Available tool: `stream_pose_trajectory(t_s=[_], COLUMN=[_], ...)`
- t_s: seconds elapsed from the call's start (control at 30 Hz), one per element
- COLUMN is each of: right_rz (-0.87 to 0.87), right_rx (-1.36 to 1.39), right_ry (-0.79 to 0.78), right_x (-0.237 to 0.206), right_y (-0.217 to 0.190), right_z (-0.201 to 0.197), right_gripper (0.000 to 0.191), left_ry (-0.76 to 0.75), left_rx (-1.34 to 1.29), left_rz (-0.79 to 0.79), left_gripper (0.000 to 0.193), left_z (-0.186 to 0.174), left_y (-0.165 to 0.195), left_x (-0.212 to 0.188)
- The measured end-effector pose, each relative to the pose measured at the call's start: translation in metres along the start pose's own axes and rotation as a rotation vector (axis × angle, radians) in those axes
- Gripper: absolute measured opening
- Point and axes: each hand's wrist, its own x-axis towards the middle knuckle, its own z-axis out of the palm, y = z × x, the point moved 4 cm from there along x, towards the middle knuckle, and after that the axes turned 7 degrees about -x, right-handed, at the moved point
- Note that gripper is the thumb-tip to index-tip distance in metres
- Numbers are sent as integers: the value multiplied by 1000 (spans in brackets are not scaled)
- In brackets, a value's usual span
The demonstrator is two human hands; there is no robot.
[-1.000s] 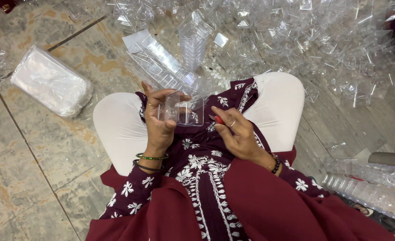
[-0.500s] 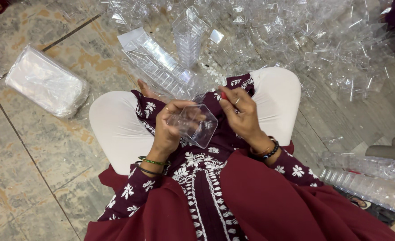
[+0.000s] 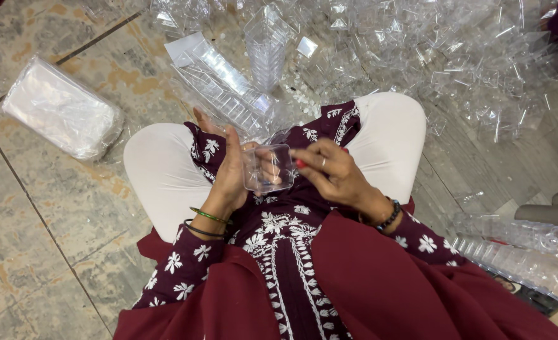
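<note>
Mottled stone floor (image 3: 71, 208) strewn with clear plastic cups (image 3: 417, 56); left hand (image 3: 228, 176) grips a square cup (image 3: 267, 169), right hand (image 3: 332, 170) pinches its rim.

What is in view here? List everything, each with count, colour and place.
small square cup: one, clear, held in both hands above the lap
nested cup stack: one, clear, upright on the floor ahead of the knees
flat ribbed tray stack: one, clear, lying on the floor ahead of the left knee
loose cup heap: too many to count, clear, spread over the floor ahead and to the right
wrapped packet: one, whitish in clear film, on the floor to the left
packed cup rows: clear, count unclear, at the right edge
tiled floor: grey-brown
left hand: grip on the cup's left side, bangles at the wrist
right hand: fingertips on the cup's right edge, dark bracelet
</note>
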Motion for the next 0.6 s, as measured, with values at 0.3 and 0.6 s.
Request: stream_pose_trajectory(t_s=[0.3, 0.6], right_rz=[150, -239], right_rx=[-11, 24], right_ry=[83, -375], right_x=[8, 7], right_y=[6, -4], right_z=[-24, -35], right_gripper=[39, 38], left_ry=[-208, -345], left_rx=[-2, -135], left_rz=[-300, -629], left_gripper=[101, 94], left_z=[10, -11], left_y=[-37, -54], left_x=[2, 10])
